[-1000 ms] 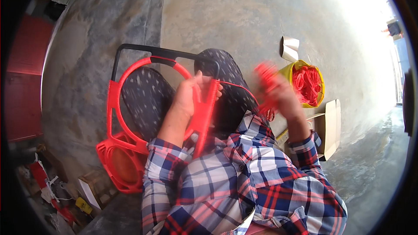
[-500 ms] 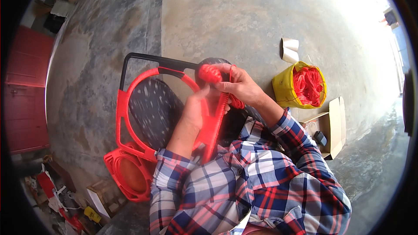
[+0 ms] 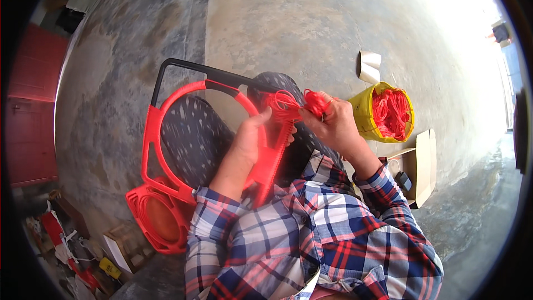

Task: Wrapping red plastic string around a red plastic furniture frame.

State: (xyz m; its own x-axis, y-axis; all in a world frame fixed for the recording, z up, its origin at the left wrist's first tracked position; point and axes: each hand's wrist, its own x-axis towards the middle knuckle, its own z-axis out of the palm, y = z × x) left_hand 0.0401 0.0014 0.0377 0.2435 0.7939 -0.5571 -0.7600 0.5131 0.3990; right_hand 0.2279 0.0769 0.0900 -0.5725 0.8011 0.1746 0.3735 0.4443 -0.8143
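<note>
Across my lap lies a red plastic frame (image 3: pixel 157 153) with a large round opening and a black top bar (image 3: pixel 208 71). My left hand (image 3: pixel 247 138) is closed round its right-hand side, thumb on top. Close turns of red cord (image 3: pixel 284 141) run along that side's outer edge. In my right hand (image 3: pixel 337 125), just right of the frame, is a bundle of red cord (image 3: pixel 315 104), pinched between thumb and fingers. Loose loops of the cord (image 3: pixel 283 103) hang between the two hands, partly smeared by motion.
At my right stand a yellow bucket (image 3: pixel 363 112) full of red cord and an open cardboard box (image 3: pixel 425 169) with a small black object. A white piece (image 3: pixel 369 66) lies beyond. Another red part (image 3: pixel 141 211) is at lower left, near assorted clutter (image 3: pixel 72 244).
My right hand has moved right and slightly down with the cord bundle, away from the frame's edge. Cord loops now spread between the hands. My left hand keeps its hold on the frame.
</note>
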